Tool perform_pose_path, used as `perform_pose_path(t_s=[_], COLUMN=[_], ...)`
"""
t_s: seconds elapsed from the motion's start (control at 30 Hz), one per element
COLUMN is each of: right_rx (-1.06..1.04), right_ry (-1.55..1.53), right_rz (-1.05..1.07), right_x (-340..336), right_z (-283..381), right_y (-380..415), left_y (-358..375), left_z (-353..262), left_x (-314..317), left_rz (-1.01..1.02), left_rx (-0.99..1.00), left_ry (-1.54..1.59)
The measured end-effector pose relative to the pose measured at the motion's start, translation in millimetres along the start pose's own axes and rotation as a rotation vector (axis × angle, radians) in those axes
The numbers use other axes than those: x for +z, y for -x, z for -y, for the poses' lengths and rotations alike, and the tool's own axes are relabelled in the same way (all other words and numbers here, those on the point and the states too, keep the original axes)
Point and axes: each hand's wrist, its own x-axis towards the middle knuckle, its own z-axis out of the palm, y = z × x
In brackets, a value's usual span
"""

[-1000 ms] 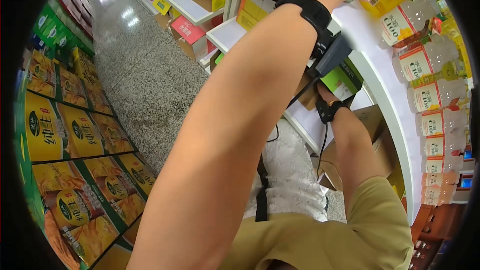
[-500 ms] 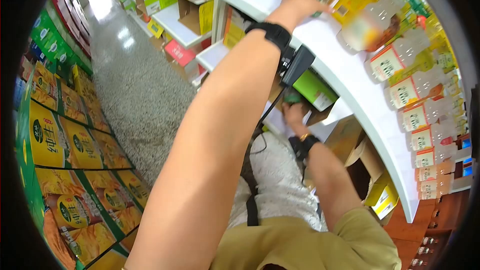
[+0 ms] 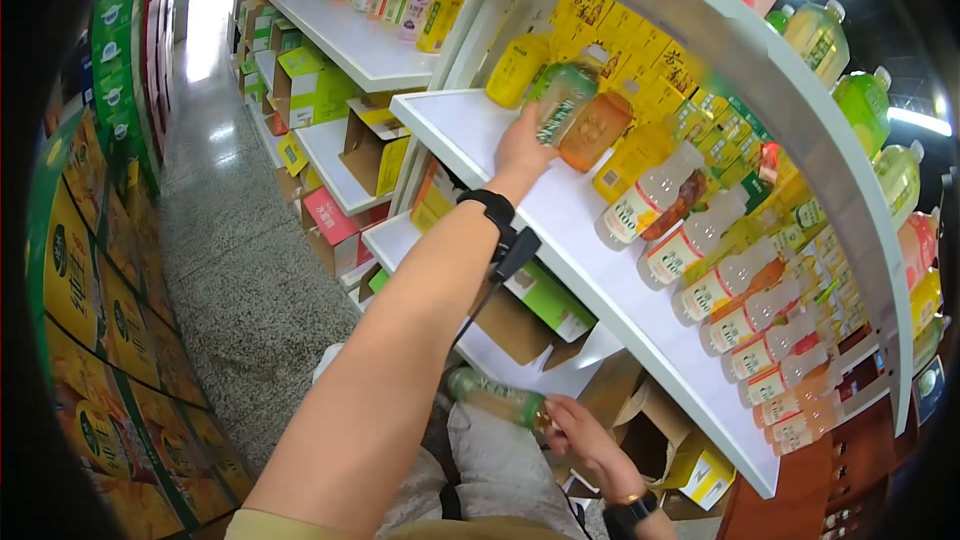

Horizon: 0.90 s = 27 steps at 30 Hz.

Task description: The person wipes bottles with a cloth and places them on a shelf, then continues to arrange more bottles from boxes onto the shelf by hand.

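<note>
My left hand [image 3: 524,148] is stretched to the white shelf [image 3: 440,118], its fingers wrapped round a green-labelled bottle [image 3: 563,100] that stands there. Right beside it is a bottle of orange-brown drink [image 3: 597,130], with a yellow bottle [image 3: 518,68] on the other side. Lower down, over my lap, my right hand [image 3: 585,437] grips the neck end of a second green-labelled bottle [image 3: 492,397], which lies nearly level in the air. Both wrists wear black bands.
A row of clear bottles with white labels [image 3: 676,258] lines the shelf to the right. Yellow cartons [image 3: 590,15] are stacked behind. Open cardboard boxes [image 3: 640,420] sit below, near my right hand. Yellow-green cartons [image 3: 75,250] stand at the left, beyond the grey floor [image 3: 250,230].
My right hand has come out from the lower shelf with a green-labelled bottle. The view has shifted, showing more of the upper shelves; my left hand is still at a shelf bottle.
</note>
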Motion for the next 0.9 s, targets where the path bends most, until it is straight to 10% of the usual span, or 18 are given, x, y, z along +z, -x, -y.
perform_pose_path(t_s=[0.4,0.9], right_rx=[-0.282,-0.803], right_ry=[0.563,0.84], right_rz=[-0.265,-0.407], right_x=[-0.6,14.4], right_z=[266.5,463.3], right_y=[125.1,-72.6], left_y=[-79.3,-72.8], left_z=[78.8,73.4], left_x=[-88.4,-96.5], left_rz=[-0.174,-0.136], left_rx=[0.048,0.005], left_ry=[-0.142,-0.029])
